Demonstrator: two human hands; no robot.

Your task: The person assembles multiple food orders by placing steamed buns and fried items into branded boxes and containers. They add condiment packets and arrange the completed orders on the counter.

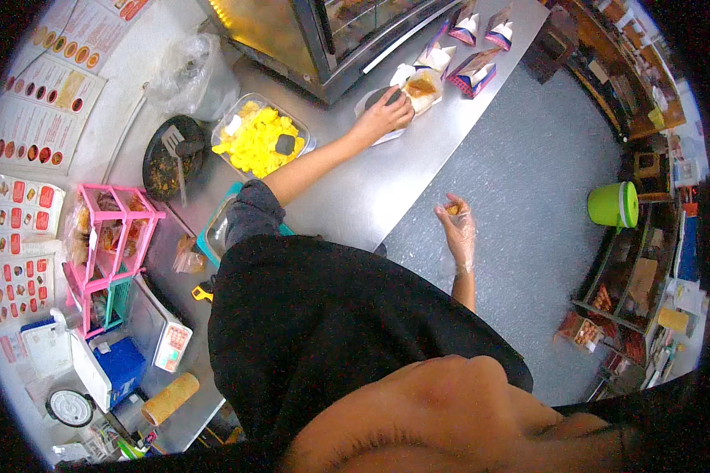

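Note:
My left hand reaches across the steel counter, bare, its fingers curled over a dark round bun-like piece. White paper lies under that piece. Right beside it, an opened white wrapper holds food with a brown filling. My right hand, in a clear plastic glove, hangs past the counter's edge above the floor. Its fingers are bent around a small brownish bit that is too small to name. Nearer my left arm stands a clear tub of yellow chunks with a black piece on top.
Several small cartons stand at the counter's far end, beside a glass display cabinet. To the left are a black pan with a slotted turner, a pink rack and a scale. A green bin stands across the floor.

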